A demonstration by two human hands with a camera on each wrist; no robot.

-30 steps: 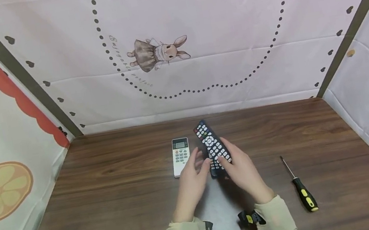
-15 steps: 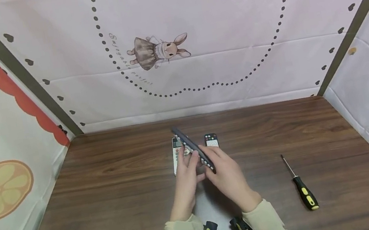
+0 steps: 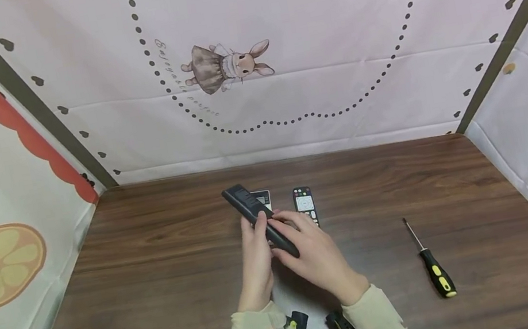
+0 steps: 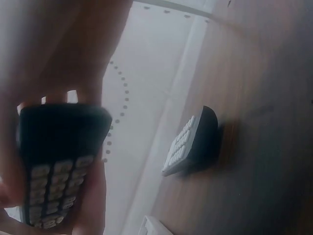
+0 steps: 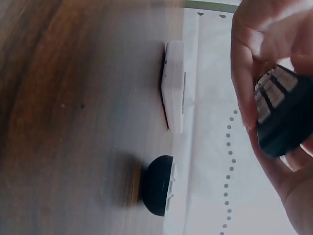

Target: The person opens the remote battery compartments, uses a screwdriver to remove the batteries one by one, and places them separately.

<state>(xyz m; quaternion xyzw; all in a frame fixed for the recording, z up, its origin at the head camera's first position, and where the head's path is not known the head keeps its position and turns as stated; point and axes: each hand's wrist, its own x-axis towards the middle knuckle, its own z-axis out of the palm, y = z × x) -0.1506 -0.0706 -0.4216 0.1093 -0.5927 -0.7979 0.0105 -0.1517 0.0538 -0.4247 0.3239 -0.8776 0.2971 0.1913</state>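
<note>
Both hands hold a black remote control (image 3: 248, 205) above the table, its plain back turned up towards the head camera. My left hand (image 3: 256, 265) grips it near the middle with the thumb lying on the back. Fingers and thumb of my right hand (image 3: 317, 251) close on its near end. Pale buttons on its face show in the left wrist view, on the held remote (image 4: 58, 142). Behind the hands, a second black remote (image 3: 304, 202) lies button side up, its near end hidden. A white remote (image 5: 173, 88) lies beside it, mostly covered in the head view.
A screwdriver (image 3: 433, 267) with a black and yellow handle lies on the right of the brown wooden table (image 3: 160, 298). White printed cloth (image 3: 328, 49) hangs along the back and both sides.
The held remote has turned over from buttons up to back up and swung its far end leftwards. Both hands have shifted left with it, uncovering the second black remote.
</note>
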